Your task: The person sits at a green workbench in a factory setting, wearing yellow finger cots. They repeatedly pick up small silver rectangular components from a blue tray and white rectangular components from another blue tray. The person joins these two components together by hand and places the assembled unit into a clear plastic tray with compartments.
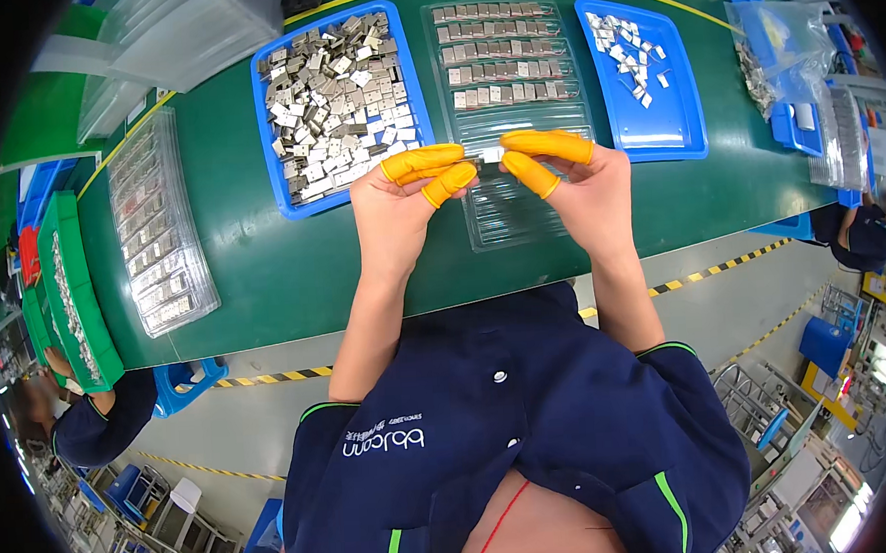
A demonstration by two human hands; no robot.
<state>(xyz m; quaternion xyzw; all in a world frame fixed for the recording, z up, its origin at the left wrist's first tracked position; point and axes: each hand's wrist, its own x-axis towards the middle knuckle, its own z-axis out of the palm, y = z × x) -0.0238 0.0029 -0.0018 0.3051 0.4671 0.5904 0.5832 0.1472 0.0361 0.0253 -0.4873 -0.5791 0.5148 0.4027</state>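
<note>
1. since both hands share it, the small metal part [490, 155] sits pinched between left hand [399, 204] and right hand [584, 189] fingertips.
2. it's held right above the clear compartment tray [520, 212], blue bin of loose parts [339, 107] just beside.

One view only, worn on the head, looking steeply down over the chest at a green table [263, 276]. Fisheye lens, so the table edge bows and black corners ring the picture. Upright, not mirrored: left hand [399, 204] on the left side, right hand [583, 184] on the right, both close under the lens and near the centre. Forearms rising from the dark blue shirt [510, 413] filling the lower middle. Far side of the table at the top, with a blue tray [270, 135] and a clear tray [520, 217] within arm's reach. Floor with striped tape [268, 378] glimpsed below the near edge, much farther off.
</note>
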